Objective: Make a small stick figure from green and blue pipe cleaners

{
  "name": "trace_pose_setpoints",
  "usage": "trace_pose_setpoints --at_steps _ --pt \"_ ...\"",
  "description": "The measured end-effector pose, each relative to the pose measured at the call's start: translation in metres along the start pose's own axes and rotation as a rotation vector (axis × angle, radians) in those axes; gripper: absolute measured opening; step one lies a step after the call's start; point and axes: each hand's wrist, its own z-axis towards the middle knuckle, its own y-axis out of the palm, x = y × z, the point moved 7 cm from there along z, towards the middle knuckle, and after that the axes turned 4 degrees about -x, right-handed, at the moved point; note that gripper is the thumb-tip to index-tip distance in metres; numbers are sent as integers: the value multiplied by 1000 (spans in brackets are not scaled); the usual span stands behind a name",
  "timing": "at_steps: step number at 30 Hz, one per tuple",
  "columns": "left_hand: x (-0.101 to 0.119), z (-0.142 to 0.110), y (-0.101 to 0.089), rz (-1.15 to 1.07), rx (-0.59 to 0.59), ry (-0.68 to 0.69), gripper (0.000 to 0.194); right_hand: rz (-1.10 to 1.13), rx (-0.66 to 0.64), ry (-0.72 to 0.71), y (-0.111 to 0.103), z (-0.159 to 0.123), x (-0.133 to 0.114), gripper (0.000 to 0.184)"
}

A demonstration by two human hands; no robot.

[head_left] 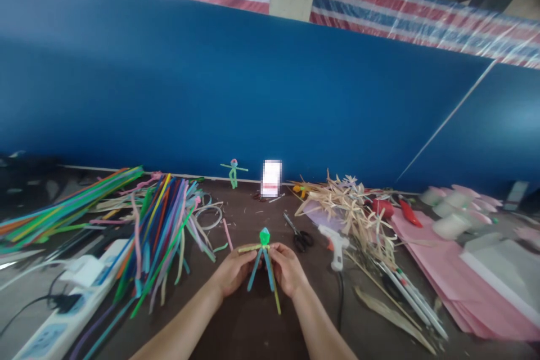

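Note:
Between my hands, above the dark tabletop, is a small pipe cleaner figure (264,239) with a green head, two blue legs and yellow-green strands at its shoulders. My left hand (236,271) pinches it from the left, close to a yellow-green arm. From the other side, my right hand (287,270) grips it near the shoulder, with one yellow-green strand hanging down beside the leg. Fingertips partly hide the figure's middle. A similar finished-looking pipe cleaner figure (233,173) stands farther back by the blue wall, arms spread wide.
Loose pipe cleaners (162,225) and a power strip (80,309) lie to the left. Black-handled scissors (301,240), a white glue gun (336,244) and dried straw flowers (350,208) are to the right, with pink sheets (447,275) beyond. A blurred white card (271,177) stands at the back.

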Motion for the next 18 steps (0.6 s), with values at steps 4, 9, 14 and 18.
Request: trace_pose_setpoints --at_steps 4,9,14,18 --pt "2 -1 3 1 -11 5 22 -14 -17 -24 1 0 -1 15" --pt "2 -1 3 22 -11 13 23 -17 -19 -10 2 -1 -1 17" --pt "2 0 2 41 -5 8 24 -3 -13 -18 2 0 -1 16" --pt "2 0 1 31 2 9 21 -8 -18 -15 2 0 -2 16"
